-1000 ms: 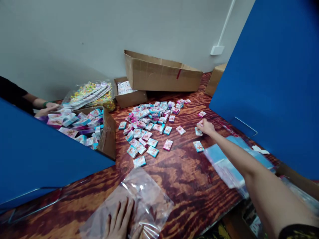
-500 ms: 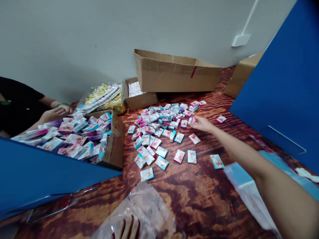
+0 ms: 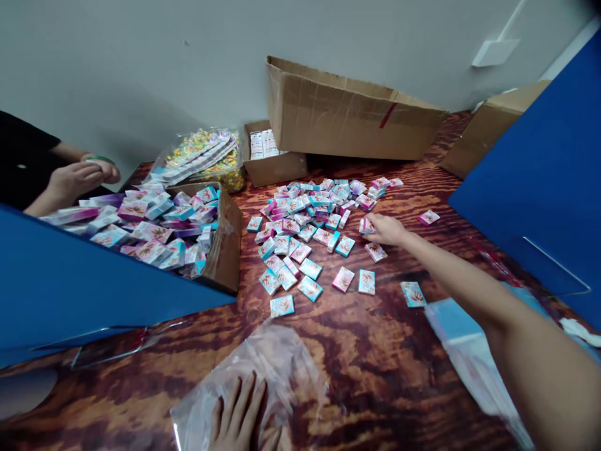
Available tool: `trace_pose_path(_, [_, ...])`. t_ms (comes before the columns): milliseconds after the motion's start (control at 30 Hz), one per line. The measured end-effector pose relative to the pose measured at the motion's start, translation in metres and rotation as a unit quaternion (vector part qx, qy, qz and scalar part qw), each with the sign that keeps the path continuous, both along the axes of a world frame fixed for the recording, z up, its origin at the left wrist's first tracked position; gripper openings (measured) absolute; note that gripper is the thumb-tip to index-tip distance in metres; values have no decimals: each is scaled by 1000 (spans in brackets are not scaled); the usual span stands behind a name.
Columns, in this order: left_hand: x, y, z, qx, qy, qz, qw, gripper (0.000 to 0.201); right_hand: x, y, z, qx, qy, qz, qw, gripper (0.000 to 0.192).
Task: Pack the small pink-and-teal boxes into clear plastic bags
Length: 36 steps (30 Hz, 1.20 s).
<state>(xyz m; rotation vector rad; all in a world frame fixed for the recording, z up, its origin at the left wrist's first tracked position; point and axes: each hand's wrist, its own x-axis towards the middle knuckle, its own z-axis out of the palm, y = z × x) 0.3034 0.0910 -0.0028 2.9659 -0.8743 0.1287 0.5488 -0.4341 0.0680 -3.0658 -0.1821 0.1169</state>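
My left hand [image 3: 239, 416] lies flat with fingers outstretched on a clear plastic bag [image 3: 277, 351] at the near side of the table. Out to the right, my right arm reaches over the table, and my right hand [image 3: 387, 230] has its fingers closed on a small pink-and-white box [image 3: 366, 227]. Left of that hand spreads a heap of small printed boxes [image 3: 300, 210] in pink, blue and white. Several single boxes lie loose nearer to me, among them a blue-edged box [image 3: 367, 282] and a pink-edged box [image 3: 344, 279].
A carton [image 3: 230, 244] full of such boxes stands at left, beside another person's hands [image 3: 77, 178]. Behind are a bag of yellow-green pieces [image 3: 201, 156], a small carton [image 3: 277, 169] and a long carton [image 3: 347, 119]. Blue panels [image 3: 539, 188] flank the table. Light-blue plastic packaging [image 3: 462, 338] lies at right.
The view has shifted, so more of my left hand and the bag shows. My right hand stays by the heap with the small box. The other person's hands have moved slightly.
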Motion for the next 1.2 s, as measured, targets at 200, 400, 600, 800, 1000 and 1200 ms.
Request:
trace_pose_path(200, [0,-14,22,-21,9,-4,1000,74,-125,76,23,82,36,79,993,42])
trace_pose_path(400, [0,-18,29,6,46,-3,999,67,-216,135,-1,10,116,0,993,58])
trace_pose_path(600, [5,-24,35,4,36,-33,999,58,-233,107,-6,140,3,99,985,73])
trace_pose_path(800, [11,-29,21,-87,55,-81,991,52,-243,99,-14,154,-61,84,983,52])
trace_pose_path(1000, [9,-40,15,-109,59,-76,989,53,-244,99,-30,159,-71,114,978,45])
trace_pose_path(1200, [6,-50,20,-77,54,-51,994,56,-248,98,-36,204,-98,107,968,42])
